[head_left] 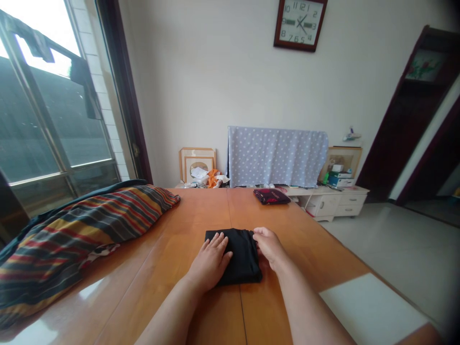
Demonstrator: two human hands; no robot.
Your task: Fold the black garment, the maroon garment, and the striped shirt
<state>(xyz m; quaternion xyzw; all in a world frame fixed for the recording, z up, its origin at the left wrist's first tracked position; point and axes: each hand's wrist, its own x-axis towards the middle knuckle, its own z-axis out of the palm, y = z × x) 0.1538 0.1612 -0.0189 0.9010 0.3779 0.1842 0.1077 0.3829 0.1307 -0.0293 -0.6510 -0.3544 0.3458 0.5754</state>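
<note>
A folded black garment (242,258) lies as a compact rectangle on the wooden table; its kind cannot be told from the folds. My left hand (212,258) rests flat on the garment's left part, fingers stretched out. At the upper right edge of the cloth, my right hand (268,244) is closed, with thumb and forefinger pinching the fabric. Farther back on the table sits a folded dark red and black cloth (272,196), apart from both hands.
Striped fabric (104,223) lies in a long heap along the left side of the wooden table (194,211). A pale sheet (373,309) is at the right front edge. Behind the table stand a low white cabinet (325,206) and something draped with a dotted cloth (276,155).
</note>
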